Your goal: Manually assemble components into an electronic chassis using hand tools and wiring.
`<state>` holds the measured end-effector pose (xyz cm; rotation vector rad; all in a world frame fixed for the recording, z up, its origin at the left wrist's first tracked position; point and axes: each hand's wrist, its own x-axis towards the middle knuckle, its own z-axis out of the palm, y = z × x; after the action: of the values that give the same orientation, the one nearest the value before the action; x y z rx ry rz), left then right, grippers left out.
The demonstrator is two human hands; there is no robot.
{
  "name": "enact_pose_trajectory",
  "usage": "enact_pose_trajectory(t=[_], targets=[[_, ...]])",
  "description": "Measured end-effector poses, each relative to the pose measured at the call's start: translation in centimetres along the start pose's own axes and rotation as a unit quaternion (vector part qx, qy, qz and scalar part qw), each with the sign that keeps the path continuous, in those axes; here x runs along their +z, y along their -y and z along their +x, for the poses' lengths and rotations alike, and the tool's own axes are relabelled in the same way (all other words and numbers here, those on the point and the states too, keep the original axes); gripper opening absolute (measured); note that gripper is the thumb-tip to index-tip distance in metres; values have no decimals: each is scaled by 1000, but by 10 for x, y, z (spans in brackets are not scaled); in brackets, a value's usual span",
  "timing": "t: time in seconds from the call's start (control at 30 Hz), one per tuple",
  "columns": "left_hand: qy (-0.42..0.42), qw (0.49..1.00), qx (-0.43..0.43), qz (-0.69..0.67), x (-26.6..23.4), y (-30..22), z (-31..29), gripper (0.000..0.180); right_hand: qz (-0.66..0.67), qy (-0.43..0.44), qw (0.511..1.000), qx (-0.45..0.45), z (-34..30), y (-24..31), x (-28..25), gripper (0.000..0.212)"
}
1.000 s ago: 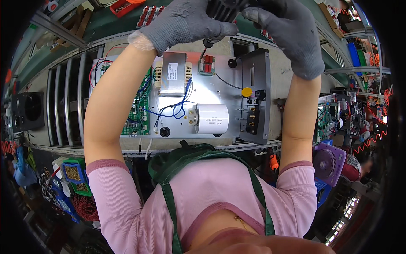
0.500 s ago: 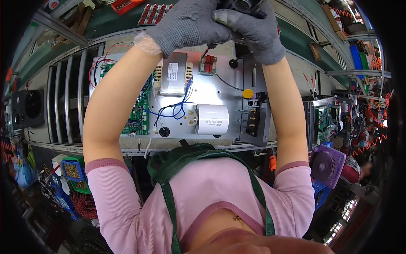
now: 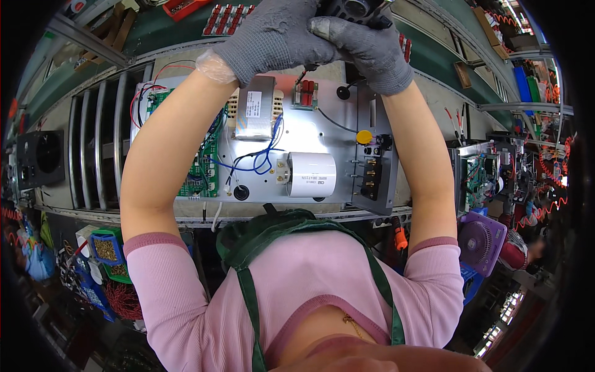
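Both my hands are raised over the far side of a metal chassis, in grey work gloves. My left hand (image 3: 279,40) and my right hand (image 3: 369,53) close together around a black object (image 3: 356,10) with a round, lens-like part. The top edge of the picture cuts it off, so its kind is unclear. Below the hands, the chassis plate (image 3: 297,139) carries a transformer (image 3: 255,118), a white cylindrical capacitor (image 3: 313,175), a green circuit board (image 3: 207,161), a small board with red parts (image 3: 305,94) and blue wires (image 3: 263,162). A dark end panel (image 3: 375,180) with a yellow round knob (image 3: 364,137) stands at its right.
Metal rollers (image 3: 102,149) lie left of the chassis. Another unit with circuit boards (image 3: 477,180) stands to the right, near a purple fan (image 3: 480,242). Bins of small brass parts (image 3: 106,251) sit at lower left. An orange-handled tool (image 3: 400,237) hangs by the bench edge.
Both hands stay around the black object with only a slight shift. My right forearm has moved a little to the right, and more of the orange-handled tool shows beside it.
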<state>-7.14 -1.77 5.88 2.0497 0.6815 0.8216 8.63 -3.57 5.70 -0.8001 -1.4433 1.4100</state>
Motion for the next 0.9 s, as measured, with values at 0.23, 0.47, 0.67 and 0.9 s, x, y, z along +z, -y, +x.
enact_pose_trajectory(t=[0.23, 0.47, 0.67, 0.9], targets=[[-15, 997, -50, 63, -4, -4, -1, 51, 25, -43, 999, -2, 3, 5, 12, 58], [-41, 993, -103, 38, 3, -7, -6, 63, 1, -23, 1000, -7, 0, -14, -9, 58], [-45, 993, 19, -104, -13, -37, -1, 55, -16, 2, 998, -61, 9, 15, -23, 80], [-142, 983, 34, -115, -8, -52, 8, 45, 3, 127, 992, 18, 2, 10, -16, 55]])
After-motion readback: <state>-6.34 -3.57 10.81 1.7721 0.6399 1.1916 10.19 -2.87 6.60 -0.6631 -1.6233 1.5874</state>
